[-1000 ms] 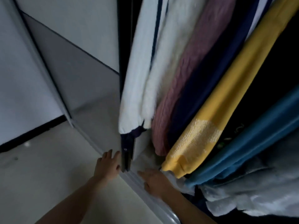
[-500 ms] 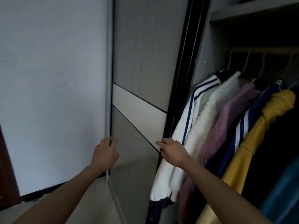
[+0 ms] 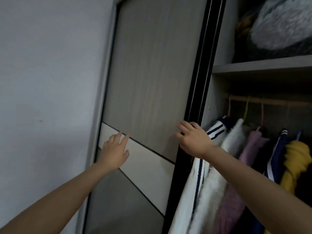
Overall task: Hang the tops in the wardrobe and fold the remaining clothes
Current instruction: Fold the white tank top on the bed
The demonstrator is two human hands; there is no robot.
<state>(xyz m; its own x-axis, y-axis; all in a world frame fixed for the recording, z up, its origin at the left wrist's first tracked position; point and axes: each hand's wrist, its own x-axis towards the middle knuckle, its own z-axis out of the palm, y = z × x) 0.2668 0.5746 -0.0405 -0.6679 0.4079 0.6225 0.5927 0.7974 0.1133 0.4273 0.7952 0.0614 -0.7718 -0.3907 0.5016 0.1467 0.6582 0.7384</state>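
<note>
The wardrobe's sliding door (image 3: 152, 78) is grey wood grain with a slanted white band, and has a black edge frame. My left hand (image 3: 114, 151) lies flat with spread fingers on the white band. My right hand (image 3: 194, 141) curls its fingers round the door's black edge (image 3: 200, 81). Inside the open wardrobe, several tops hang from a wooden rail (image 3: 270, 99): a white jacket with navy stripes (image 3: 190, 196), a white fluffy top (image 3: 212, 188), a pink knit (image 3: 236, 191), a navy striped top (image 3: 276, 159) and a yellow top (image 3: 295, 162).
A plain white wall (image 3: 50, 81) stands left of the door. Above the rail, a shelf (image 3: 263, 65) carries a grey fluffy bundle (image 3: 283, 26). My right forearm crosses in front of the hanging clothes.
The view has risen from the floor track to the door's upper part. Both hands moved up from the bottom rail; the left now presses the door face, the right grips the door edge.
</note>
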